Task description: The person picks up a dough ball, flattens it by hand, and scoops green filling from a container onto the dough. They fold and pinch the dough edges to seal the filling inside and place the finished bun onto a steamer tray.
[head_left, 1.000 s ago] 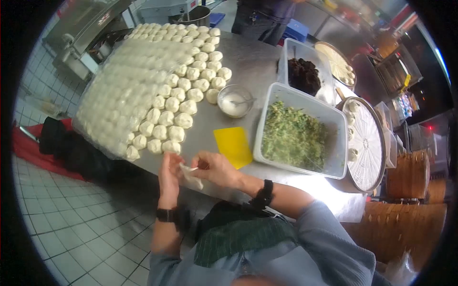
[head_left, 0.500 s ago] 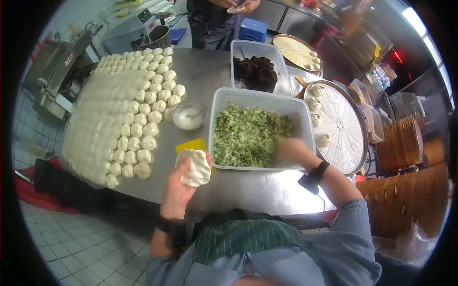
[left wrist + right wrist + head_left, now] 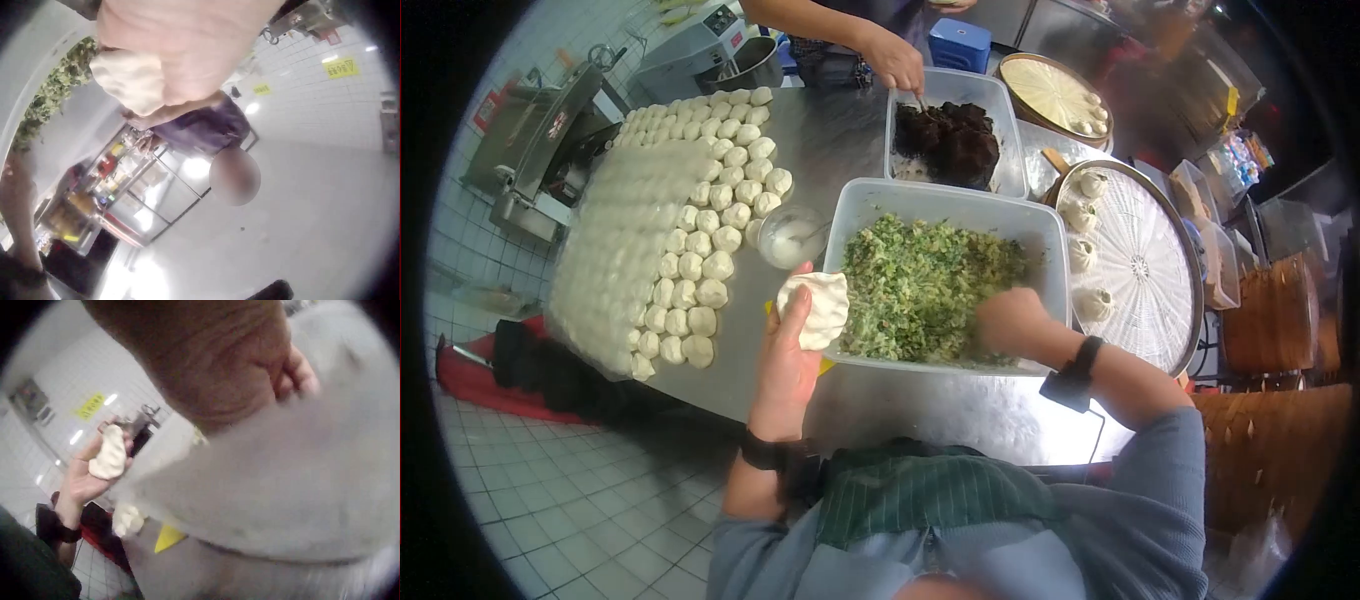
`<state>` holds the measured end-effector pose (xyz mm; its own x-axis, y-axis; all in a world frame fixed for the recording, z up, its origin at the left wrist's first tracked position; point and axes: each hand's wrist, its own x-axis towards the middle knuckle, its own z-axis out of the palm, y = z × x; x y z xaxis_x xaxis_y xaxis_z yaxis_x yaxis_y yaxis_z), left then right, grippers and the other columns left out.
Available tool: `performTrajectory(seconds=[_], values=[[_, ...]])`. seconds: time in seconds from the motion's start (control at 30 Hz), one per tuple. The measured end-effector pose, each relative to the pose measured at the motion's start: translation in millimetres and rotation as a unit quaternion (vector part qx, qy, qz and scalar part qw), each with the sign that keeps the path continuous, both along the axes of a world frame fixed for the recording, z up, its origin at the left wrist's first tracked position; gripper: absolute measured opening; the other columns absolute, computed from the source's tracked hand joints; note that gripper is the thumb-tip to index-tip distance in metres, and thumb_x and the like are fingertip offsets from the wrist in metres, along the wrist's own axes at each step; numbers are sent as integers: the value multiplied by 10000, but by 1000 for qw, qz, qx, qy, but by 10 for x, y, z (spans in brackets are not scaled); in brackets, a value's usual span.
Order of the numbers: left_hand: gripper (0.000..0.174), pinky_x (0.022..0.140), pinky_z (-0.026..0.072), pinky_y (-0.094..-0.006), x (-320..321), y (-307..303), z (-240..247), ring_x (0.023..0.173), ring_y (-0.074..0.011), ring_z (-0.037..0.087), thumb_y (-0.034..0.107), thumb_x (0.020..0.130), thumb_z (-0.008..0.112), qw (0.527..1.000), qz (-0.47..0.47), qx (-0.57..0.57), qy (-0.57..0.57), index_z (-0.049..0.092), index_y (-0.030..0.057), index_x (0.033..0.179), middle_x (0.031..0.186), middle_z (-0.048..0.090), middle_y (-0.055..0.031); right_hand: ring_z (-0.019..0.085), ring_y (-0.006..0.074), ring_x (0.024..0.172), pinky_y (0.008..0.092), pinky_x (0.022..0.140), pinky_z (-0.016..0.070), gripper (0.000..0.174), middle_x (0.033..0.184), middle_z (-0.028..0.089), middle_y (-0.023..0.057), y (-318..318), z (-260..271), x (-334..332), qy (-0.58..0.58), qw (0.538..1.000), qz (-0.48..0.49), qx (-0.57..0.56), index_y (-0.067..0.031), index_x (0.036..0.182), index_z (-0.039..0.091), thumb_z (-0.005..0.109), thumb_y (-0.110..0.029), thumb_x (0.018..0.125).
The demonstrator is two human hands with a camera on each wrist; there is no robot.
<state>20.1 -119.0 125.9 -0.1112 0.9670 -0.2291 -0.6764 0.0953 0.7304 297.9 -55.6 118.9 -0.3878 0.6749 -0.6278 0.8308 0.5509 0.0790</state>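
Note:
My left hand is raised over the table edge and cups a flattened white dough wrapper in its fingers. The same dough wrapper shows in the right wrist view, with the thumb against it. My right hand is down in the clear tub of chopped green filling, near its front right corner. Its fingers are curled, and what they hold, if anything, is hidden. In the left wrist view the dough wrapper sits below my left hand.
Rows of dough balls cover the left of the steel table, beside a small bowl. Another person's hand reaches into a tub of dark filling. A round steamer tray with a few buns lies right.
My left hand has lifted the dough wrapper toward the green filling tub. My right hand left the dough, reached into the tub and stays there. Another person's hand has come to the dark filling.

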Motion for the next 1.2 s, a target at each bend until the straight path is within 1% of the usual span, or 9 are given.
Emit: performTrajectory(seconds=[0.1,0.17,0.27,0.47,0.67,0.9,0.97,1.1,1.2], values=[[357,916,457,-318,-4,-37,-5,1046,-195,588,154,938,555,997,-3,-12,75,496,-17,1245,1174,589,-124,678,284,748,402,646,536,129,782,679,136,29,343,-21,52,997,-59,15,-47,787,648,574,-153,786],[364,936,454,-330,21,-41,-55,1068,-218,588,154,944,540,996,8,-3,92,484,-34,1250,1175,591,-148,666,295,703,424,602,518,124,733,655,155,75,372,39,204,968,-74,124,-36,790,566,531,-149,824],[366,954,452,-339,80,-18,-114,1091,-240,585,151,949,527,992,27,24,121,475,-52,1249,1175,593,-170,652,319,656,442,574,501,90,706,641,168,203,404,-149,316,928,-72,185,-35,818,518,497,-118,845],[346,939,451,-327,131,-58,-259,1070,-217,584,136,953,512,980,73,65,176,472,-53,1240,1163,596,-155,669,286,659,394,580,522,106,738,665,135,357,192,-731,167,971,49,164,-19,918,550,522,-82,838],[330,923,445,-308,232,-103,-347,1043,-183,572,128,964,484,955,133,97,245,472,-53,1239,1156,594,-140,690,270,728,368,609,534,110,778,685,140,234,135,-1021,149,975,49,159,-13,895,587,561,-82,813],[325,912,445,-304,241,-165,-300,1041,-175,568,134,969,484,956,142,95,240,486,-53,1235,1162,588,-126,661,347,702,430,621,516,104,724,649,193,96,-16,-1072,250,956,-76,135,-4,838,587,532,-87,808],[320,911,446,-304,228,-147,-278,1036,-176,572,136,969,487,961,137,87,224,492,-53,1227,1158,590,-124,649,368,758,439,707,509,183,806,663,206,85,-107,-983,361,912,-179,81,-11,860,651,542,-151,816],[326,913,445,-303,164,-91,-219,1050,-179,570,144,970,494,983,124,60,123,487,-55,1227,1179,580,-123,627,367,733,438,676,493,244,776,643,201,-20,196,-690,462,857,-229,2,-28,883,669,567,-247,850],[378,922,439,-304,136,57,-189,1071,-176,552,186,962,525,986,92,68,125,461,-32,1263,1205,552,-107,631,361,705,424,642,494,219,742,639,194,-136,452,-466,491,844,-200,83,-24,877,666,581,-224,854]])
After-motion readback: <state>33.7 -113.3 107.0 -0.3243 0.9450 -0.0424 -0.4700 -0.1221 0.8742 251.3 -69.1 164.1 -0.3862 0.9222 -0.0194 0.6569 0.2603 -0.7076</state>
